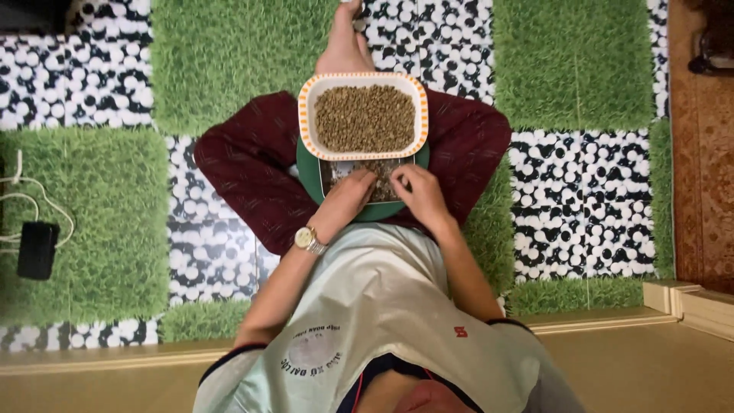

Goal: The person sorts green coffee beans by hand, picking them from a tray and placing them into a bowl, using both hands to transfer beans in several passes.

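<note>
I sit cross-legged on the floor with a green tray (310, 174) on my lap. On its far side rests a white square bowl with an orange rim (306, 103), full of small greenish-brown beans (365, 118). A thin layer of the same beans (382, 191) lies on the near part of the tray. My left hand (345, 195), with a gold watch on the wrist, rests fingers-down on those beans. My right hand (418, 193) sits beside it, fingertips pinched over the beans. Whether either holds any is hidden.
Green artificial-grass squares (84, 222) alternate with black-and-white pebble-pattern squares (589, 206) across the floor. A black device (37, 249) with white cables lies at the left edge. A wooden step (612, 359) runs along the bottom, and a patterned brown rug (703, 153) borders the right.
</note>
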